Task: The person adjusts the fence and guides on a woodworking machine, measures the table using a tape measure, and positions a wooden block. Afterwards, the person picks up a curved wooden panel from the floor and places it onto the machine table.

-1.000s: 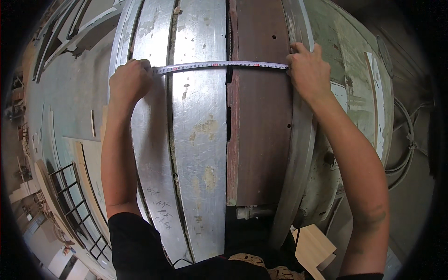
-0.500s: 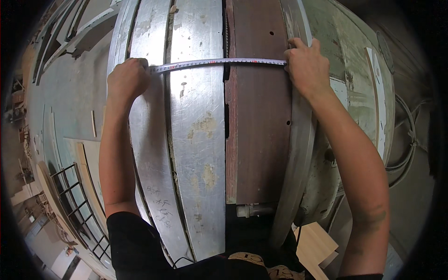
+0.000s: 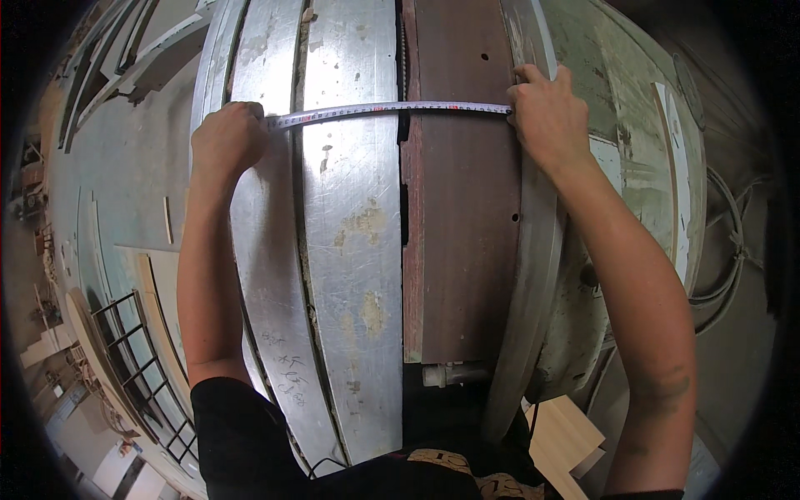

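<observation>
A white tape measure blade (image 3: 404, 106) runs crosswise, slightly bowed, between my two hands. My left hand (image 3: 227, 137) is closed round its left end, above the left part of a scratched silver metal machine table (image 3: 350, 267); a case, if any, is hidden by the fingers. At the other end, my right hand (image 3: 550, 117) pinches the blade against a long metal rail (image 3: 529, 275), with its fingers over the rail's top. Beneath the blade, a brown board (image 3: 467, 275) with dark holes lies between the metal table and the rail.
Right of the rail is a worn greenish surface (image 3: 642, 158) with a narrow white strip (image 3: 677, 175). Coiled cables (image 3: 725, 250) hang farther right. A black metal rack (image 3: 146, 358) stands at lower left. Light wooden pieces (image 3: 562, 433) are at lower right.
</observation>
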